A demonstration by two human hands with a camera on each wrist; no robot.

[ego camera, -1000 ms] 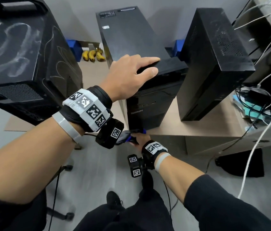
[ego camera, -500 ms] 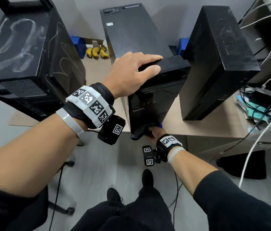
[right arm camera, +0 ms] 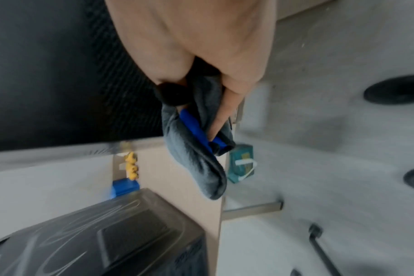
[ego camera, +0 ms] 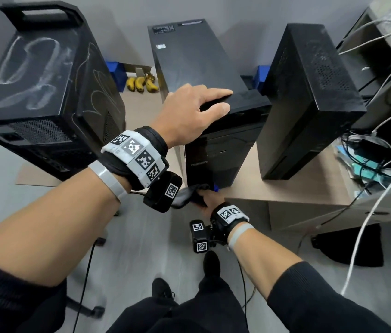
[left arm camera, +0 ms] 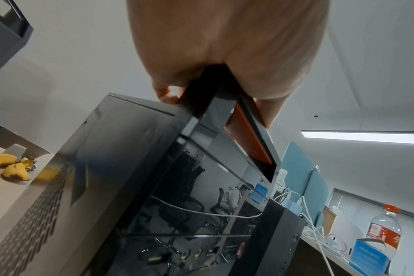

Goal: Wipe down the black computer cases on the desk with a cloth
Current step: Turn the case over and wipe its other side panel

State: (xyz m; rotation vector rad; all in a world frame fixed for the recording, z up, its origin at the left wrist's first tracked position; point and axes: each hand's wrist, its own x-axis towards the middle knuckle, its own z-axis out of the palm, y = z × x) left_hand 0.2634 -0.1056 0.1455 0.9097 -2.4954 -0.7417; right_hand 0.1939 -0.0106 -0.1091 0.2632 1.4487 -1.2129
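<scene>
Holding the middle case (ego camera: 197, 66) by its top front edge with the left grip (ego camera: 189, 116), fingers laid on top and thumb pressed on the front. Most likely done to stop the tall case from tipping or sliding while being rubbed.

Squeezing the cloth (right arm camera: 196, 155) in the right grip (ego camera: 207, 200), down low by the bottom front corner of that same case, right at the edge of the tabletop (ego camera: 298, 186). Dark grey, bunched up, with a bit of blue showing inside the folds. Cannot tell whether touching the case or just beside it.

Probably wiping the low part of the front, the hardest bit to reach, hence the arm dropped below the tabletop edge.

Standing on the tabletop too: the left case (ego camera: 38, 92), marked with pale swirly smears on top and side, so likely in need of a good wipe; and the right case (ego camera: 310, 92), close beside the middle one, a little dusty on top. Lying at the back between the left and middle cases: some bananas (ego camera: 141, 84), well out of the way of the wiping.
</scene>
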